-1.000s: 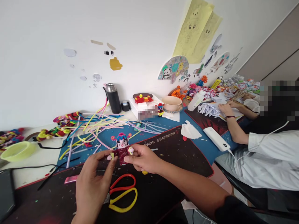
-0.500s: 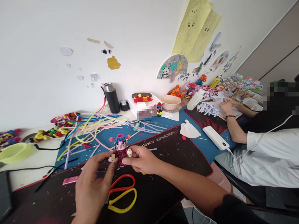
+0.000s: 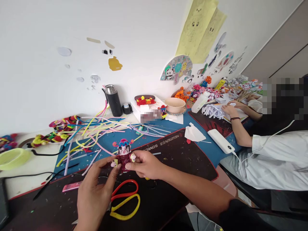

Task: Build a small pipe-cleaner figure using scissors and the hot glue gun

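Note:
A small pipe-cleaner doll (image 3: 124,158) with a dark red body, white face and blue-and-red hat is held upright over the dark mat. My left hand (image 3: 96,186) pinches its arm on the left side between thumb and forefinger. On the other side, my right hand (image 3: 146,165) grips the body and the other arm, the thumb across the front. Below the doll lie scissors (image 3: 125,207) with one red and one yellow handle, their blades mostly hidden behind my left hand. A bit of yellow shows under my right fingers.
Loose pipe cleaners (image 3: 96,128) spread across the blue table behind the doll. A black thermos (image 3: 113,101), a white box (image 3: 156,115) and a beige bowl (image 3: 175,105) stand by the wall. A white power bank (image 3: 220,141) lies right, near a co-worker's hands (image 3: 231,109) handling paper.
The view has shifted slightly, so the background slides a little left. Both hands keep the same hold on the doll. The co-worker's hand moves slightly over the paper.

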Tool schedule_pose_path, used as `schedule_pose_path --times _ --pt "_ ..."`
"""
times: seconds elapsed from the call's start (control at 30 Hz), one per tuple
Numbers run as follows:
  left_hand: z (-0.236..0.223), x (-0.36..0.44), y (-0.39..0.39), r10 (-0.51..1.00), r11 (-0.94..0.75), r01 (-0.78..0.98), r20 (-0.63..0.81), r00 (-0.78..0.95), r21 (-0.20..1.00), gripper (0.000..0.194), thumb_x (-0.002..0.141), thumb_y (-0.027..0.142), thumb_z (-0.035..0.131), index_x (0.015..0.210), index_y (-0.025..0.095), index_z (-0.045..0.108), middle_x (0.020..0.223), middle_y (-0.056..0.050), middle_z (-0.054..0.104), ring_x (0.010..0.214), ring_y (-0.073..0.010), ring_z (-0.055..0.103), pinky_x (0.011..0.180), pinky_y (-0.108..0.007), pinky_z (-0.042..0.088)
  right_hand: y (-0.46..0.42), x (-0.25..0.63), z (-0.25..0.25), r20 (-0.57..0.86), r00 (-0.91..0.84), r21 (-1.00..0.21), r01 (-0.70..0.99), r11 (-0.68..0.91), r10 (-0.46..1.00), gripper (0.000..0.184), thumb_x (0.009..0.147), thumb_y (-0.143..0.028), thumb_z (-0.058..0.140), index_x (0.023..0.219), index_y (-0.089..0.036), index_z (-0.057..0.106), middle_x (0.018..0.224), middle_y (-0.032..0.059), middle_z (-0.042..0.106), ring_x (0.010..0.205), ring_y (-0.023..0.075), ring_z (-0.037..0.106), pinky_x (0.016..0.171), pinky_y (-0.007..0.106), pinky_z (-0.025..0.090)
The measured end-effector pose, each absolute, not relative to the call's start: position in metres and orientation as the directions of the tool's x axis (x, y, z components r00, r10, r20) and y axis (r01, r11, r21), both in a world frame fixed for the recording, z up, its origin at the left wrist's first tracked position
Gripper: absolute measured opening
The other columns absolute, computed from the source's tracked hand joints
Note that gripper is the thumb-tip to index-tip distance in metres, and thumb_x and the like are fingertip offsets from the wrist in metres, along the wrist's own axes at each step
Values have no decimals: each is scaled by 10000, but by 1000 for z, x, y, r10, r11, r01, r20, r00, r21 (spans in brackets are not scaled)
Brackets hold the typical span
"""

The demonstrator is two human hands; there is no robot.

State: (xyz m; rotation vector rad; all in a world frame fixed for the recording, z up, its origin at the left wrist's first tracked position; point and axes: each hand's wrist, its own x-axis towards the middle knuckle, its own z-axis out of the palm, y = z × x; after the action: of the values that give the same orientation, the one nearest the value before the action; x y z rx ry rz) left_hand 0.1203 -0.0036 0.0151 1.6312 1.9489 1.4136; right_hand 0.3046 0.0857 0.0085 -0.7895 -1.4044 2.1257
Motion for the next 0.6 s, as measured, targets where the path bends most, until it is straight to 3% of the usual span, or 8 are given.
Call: schedule_pose_path --times 0.23,0.37,0.5,0.6 --pt "10 115 -9 895 -14 496 232 -381 868 379 900 571 786 1192 330 808 1155 -48 847 1044 -295 796 962 -391 615 87 306 9 -233 -723 -924 -45 -381 651 517 800 -580 923 935 -216 581 505 -159 435 358 55 360 388 211 268" --pt "6 114 -7 887 31 199 65 -457 980 382 892 560 819 1171 300 811 1234 -64 837 1150 -293 777 1009 -388 611 87 308 11 -230 -741 -921 -44 -387 631 555 769 -592 952 903 -221 560 495 -165 424 357 52 366 390 209 266" --pt "1 114 0 875 14 -154 -87 -476 988 393 784 507 950 1073 270 825 1066 -41 844 1029 -229 770 932 -308 609 85 308 13 -218 -762 -917 -53 -395 609 564 767 -595 956 882 -223 548 507 -160 442 357 49 376 386 205 267" --pt "-2 114 4 880 -9 -309 -139 -453 951 438 699 470 1016 1036 257 836 948 -23 825 939 -194 748 881 -272 602 84 307 14 -240 -768 -907 -41 -418 594 589 737 -605 976 875 -221 551 516 -153 473 364 48 383 394 206 280"
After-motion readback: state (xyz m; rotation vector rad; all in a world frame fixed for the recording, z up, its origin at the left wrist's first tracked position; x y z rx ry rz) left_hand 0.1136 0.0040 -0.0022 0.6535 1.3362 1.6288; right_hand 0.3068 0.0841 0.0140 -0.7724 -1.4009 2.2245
